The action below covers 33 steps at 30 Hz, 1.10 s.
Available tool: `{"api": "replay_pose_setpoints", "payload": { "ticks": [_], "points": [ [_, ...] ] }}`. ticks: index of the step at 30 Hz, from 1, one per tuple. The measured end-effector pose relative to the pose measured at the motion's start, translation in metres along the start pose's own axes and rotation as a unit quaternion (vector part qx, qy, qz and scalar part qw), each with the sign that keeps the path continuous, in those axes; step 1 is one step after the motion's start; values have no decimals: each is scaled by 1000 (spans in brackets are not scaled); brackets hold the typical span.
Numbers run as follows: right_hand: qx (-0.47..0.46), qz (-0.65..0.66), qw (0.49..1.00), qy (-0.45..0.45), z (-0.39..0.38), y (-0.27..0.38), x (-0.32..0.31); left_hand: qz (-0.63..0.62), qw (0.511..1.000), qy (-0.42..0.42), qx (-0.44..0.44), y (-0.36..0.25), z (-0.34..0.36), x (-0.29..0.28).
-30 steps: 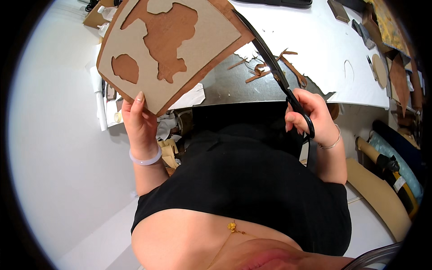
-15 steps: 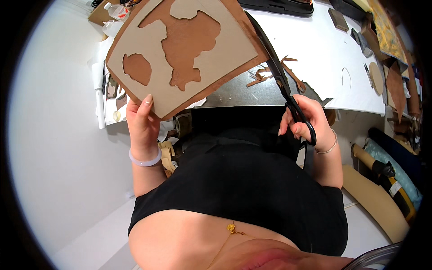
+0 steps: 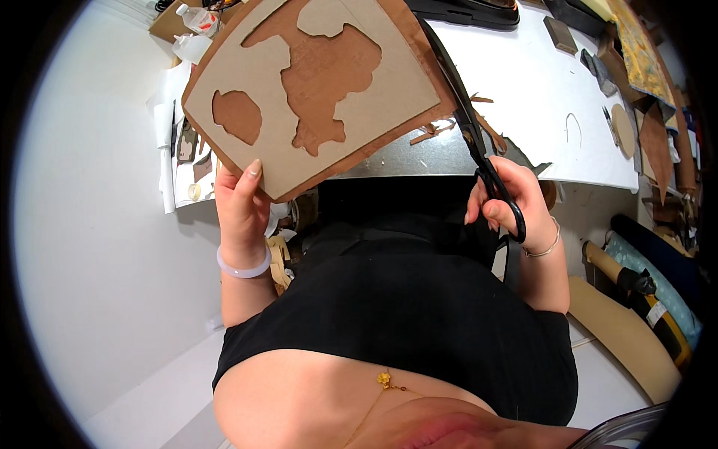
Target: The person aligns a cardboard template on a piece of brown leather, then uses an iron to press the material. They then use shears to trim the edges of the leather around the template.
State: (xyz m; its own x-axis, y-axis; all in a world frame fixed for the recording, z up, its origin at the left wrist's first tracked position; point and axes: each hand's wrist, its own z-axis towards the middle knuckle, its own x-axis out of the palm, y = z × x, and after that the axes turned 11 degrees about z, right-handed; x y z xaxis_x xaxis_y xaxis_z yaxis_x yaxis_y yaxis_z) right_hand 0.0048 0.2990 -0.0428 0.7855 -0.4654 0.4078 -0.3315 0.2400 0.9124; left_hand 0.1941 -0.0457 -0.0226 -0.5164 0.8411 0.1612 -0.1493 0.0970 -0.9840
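My left hand (image 3: 243, 196) pinches the near left corner of a brown leather panel (image 3: 320, 97), thumb on top. A beige sheet (image 3: 258, 63) with irregular cutouts lies over the leather, which shows through the holes and as a border round the edges. In my right hand (image 3: 516, 196) are black-handled scissors (image 3: 479, 146), with fingers and thumb through the loops. Their long dark blades run up along the panel's right edge. Whether the blades are fully closed I cannot tell. Both hands are above the table's near edge.
Brown leather strips (image 3: 490, 135) lie on the white table (image 3: 516, 78) beyond the scissors. At the right are a grey block (image 3: 559, 35), an oval tan piece (image 3: 622, 131) and leather scraps. A black case (image 3: 467, 11) stands at the back, plastic bottles (image 3: 198, 21) at the far left.
The leather panel and beige sheet have shifted slightly right and turned a little, along with my left hand. The scissors' blades have moved slightly right; my right hand has stayed nearly in place.
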Motion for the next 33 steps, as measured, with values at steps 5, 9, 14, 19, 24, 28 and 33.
{"api": "replay_pose_setpoints", "payload": {
  "ticks": [5, 9, 14, 19, 24, 28, 33],
  "points": [
    [-3, -7, 1000, -7, -2, 0, 2, 5, 1000, -9, 9, 1, -1, 0],
    [1, -24, 1000, -16, -3, 1, 3, 8, 1000, -20, 9, 0, -2, 1],
    [31, -72, 996, -35, -3, 8, 7, 14, 1000, -16, 8, -2, -4, -1],
    [63, -62, 996, -32, -6, 9, 4, 0, 1000, -19, 4, -4, -5, -2],
    [-5, 13, 1000, 14, -3, 2, 8, 0, 1000, -4, 10, 0, -6, -6],
    [-8, 11, 1000, 9, -3, 3, 10, -9, 1000, 11, 9, 1, -7, -4],
    [-1, -25, 1000, 4, -2, 5, 9, 4, 1000, 29, -12, 5, -10, -4]
  ]
}}
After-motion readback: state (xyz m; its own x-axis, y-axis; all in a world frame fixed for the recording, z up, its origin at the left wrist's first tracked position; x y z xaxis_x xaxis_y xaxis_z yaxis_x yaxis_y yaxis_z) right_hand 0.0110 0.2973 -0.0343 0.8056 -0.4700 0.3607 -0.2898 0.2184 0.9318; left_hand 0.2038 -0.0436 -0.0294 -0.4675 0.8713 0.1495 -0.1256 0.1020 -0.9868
